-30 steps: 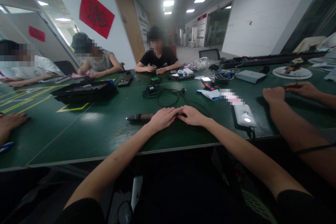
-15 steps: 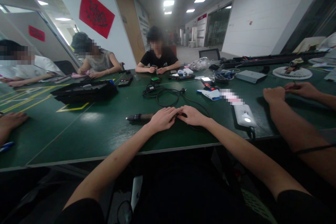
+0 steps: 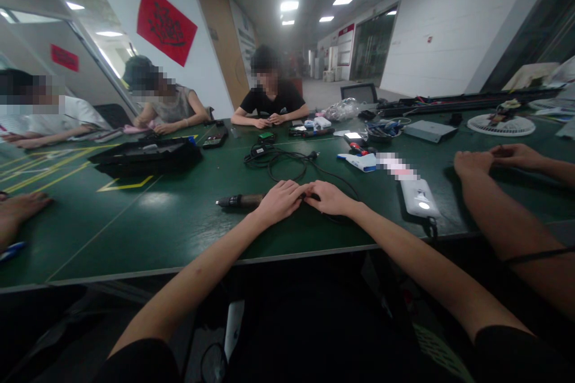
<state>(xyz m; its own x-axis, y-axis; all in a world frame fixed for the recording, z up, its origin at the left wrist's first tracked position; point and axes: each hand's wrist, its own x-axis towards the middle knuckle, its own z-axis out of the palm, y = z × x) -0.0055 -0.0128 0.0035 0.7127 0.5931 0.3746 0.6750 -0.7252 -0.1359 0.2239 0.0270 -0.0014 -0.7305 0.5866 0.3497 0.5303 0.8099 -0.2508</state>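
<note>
A corded electric screwdriver point(image 3: 240, 200) lies along the green table, its dark tip pointing left. My left hand point(image 3: 282, 200) is closed over the rear of its body, palm down, hiding that part. At the tail end, my right hand point(image 3: 330, 197) has its fingers pinched near where the cord comes out, and the fingertips of both hands meet there. A black power cord point(image 3: 287, 161) with a plug lies loosely coiled just beyond my hands.
To the left sits a black tray point(image 3: 148, 155). On the right are a white power bank-like device point(image 3: 420, 197), a blue-and-white packet point(image 3: 359, 161), a grey box point(image 3: 430, 130) and a fan grille point(image 3: 501, 124). Another person's forearm point(image 3: 507, 209) rests close on the right; several people sit around.
My hands and the screwdriver stay practically where they were. Across the table, the person in black has shifted their hands slightly.
</note>
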